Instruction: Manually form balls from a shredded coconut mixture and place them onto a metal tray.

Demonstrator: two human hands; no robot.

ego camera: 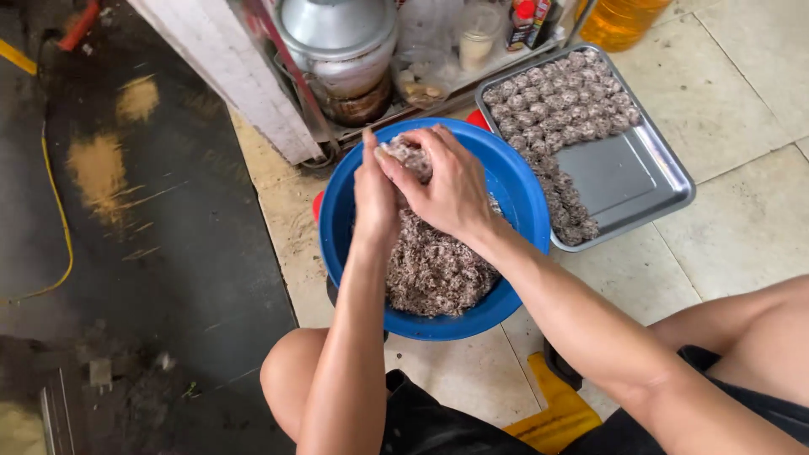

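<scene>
A blue plastic basin (514,181) sits on the tiled floor between my knees, half full of a dark speckled minced mixture (434,270). Above it, my left hand (375,198) and my right hand (447,185) press together around a lump of the mixture (409,154), which shows between the fingers. To the right lies a steel tray (628,177) with several rows of shaped balls (560,97) of the same mixture along its far and left sides.
Behind the basin stands a metal rack with a large steel pot (337,38), plastic containers and bottles. A jug of yellow oil (624,18) is at the top right. A dark wet floor lies left; a yellow low stool (556,413) is under me.
</scene>
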